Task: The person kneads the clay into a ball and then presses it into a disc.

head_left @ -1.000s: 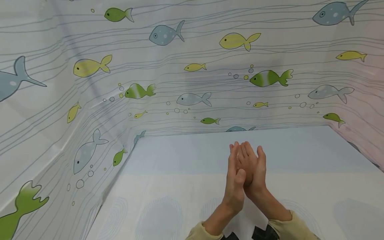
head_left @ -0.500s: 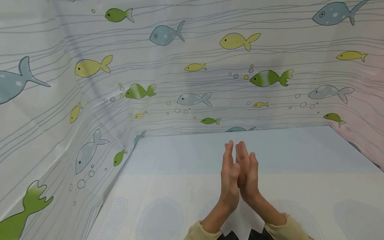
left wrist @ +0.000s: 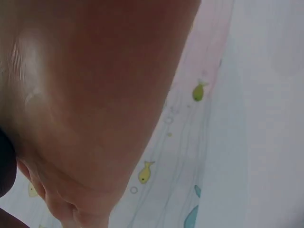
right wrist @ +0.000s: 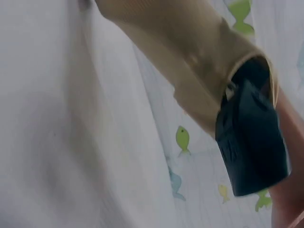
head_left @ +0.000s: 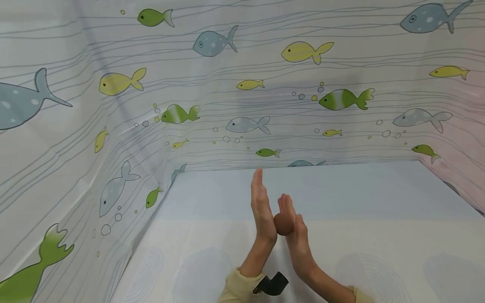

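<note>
A smooth brown ball sits between my two palms in the head view. My left hand stands upright with straight fingers, its lower palm against the ball's left side. On the other side, my right hand touches the ball with its palm, fingers pointing up and away. What the ball is made of I cannot tell. The left wrist view is mostly filled by the left hand, close and dark. In the right wrist view I see a beige sleeve and a black wrist device.
Below the hands lies a white and pale blue tabletop with faint round patterns. A white curtain printed with fish encloses the back and left. The right side of the backdrop is pinkish.
The hands have moved left and turned against each other. The left hand now reaches higher and the right sits lower. The ball, hidden before, now shows between the palms.
</note>
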Tool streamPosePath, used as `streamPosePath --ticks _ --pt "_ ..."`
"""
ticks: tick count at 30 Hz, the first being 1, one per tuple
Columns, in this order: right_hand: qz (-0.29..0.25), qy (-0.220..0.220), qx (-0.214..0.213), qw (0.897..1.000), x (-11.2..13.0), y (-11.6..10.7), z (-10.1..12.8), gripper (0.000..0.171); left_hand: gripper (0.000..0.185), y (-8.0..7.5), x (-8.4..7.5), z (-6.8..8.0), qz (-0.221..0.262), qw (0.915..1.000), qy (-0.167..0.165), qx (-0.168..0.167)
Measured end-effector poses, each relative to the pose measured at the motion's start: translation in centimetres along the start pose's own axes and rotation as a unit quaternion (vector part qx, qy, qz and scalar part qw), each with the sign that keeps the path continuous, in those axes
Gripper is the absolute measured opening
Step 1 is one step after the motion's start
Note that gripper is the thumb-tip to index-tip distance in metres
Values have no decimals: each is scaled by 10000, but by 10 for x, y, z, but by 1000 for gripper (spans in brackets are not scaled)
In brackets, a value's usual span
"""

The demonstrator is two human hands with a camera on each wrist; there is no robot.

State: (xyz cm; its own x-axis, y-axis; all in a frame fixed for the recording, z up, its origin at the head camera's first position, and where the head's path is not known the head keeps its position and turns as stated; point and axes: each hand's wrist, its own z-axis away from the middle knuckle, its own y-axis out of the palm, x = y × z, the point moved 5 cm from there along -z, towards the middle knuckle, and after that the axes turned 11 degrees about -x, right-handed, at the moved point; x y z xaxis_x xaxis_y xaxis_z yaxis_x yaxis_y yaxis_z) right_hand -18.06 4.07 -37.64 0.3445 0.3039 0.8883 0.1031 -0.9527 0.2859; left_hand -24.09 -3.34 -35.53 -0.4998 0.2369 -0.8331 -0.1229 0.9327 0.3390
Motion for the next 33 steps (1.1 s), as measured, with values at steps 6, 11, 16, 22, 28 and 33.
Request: streamPosePath --ticks 6,11,16,22,28,33 --pt "-530 388 327 9973 6 10 7 60 58 -6 2 -9 111 9998 -125 -104" --pt "-937 955 289 9906 11 7 6 63 57 -5 4 -6 25 10000 49 42" --pt "-1390 1467 252 9790 14 1 1 69 60 1 4 0 -26 9982 478 372" --pt "-1740 1761 -93 9688 19 -8 -7 76 63 13 3 13 -11 9916 890 935" --pt "-1742 1524 -593 9710 23 -27 -19 78 65 35 4 39 -237 9839 813 1572" --pt "-1838 836 -809 9761 28 -47 -33 75 66 46 5 53 -157 9806 492 1891"
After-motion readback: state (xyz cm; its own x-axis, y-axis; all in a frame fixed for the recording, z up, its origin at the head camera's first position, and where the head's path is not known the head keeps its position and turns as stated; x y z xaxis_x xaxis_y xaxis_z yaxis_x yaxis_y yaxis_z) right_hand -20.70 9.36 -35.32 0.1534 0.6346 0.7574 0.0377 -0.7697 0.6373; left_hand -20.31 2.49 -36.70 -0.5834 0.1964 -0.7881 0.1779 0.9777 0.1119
